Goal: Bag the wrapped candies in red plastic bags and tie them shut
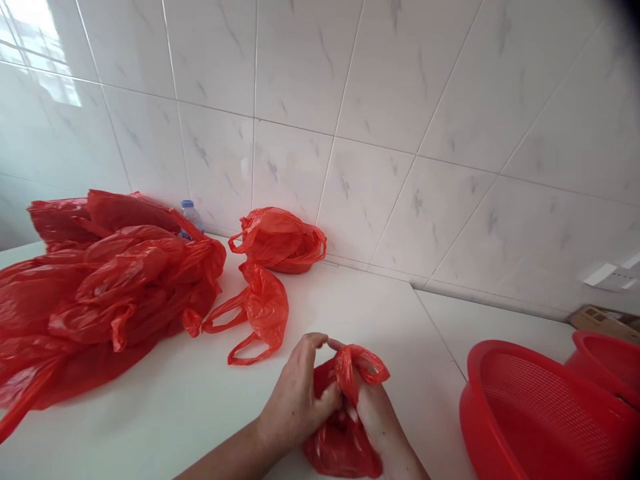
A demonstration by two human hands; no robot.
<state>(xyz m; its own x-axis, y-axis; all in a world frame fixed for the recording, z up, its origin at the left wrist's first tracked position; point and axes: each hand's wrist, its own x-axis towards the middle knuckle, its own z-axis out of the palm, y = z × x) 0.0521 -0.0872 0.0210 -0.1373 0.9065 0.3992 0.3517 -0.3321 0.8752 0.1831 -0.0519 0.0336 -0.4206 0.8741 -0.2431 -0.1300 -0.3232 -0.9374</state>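
A thin red plastic bag is bunched between the left hand and the right hand, both clenched on it. Its light, soft, slippery film is best taken by the looped handle. Left of that bag, two smaller red bags, a heap of red bags and a blue-capped water bottle are laid. To its right, a red mesh colander is set, showing only mesh inside; the inside of a second colander is largely hidden.
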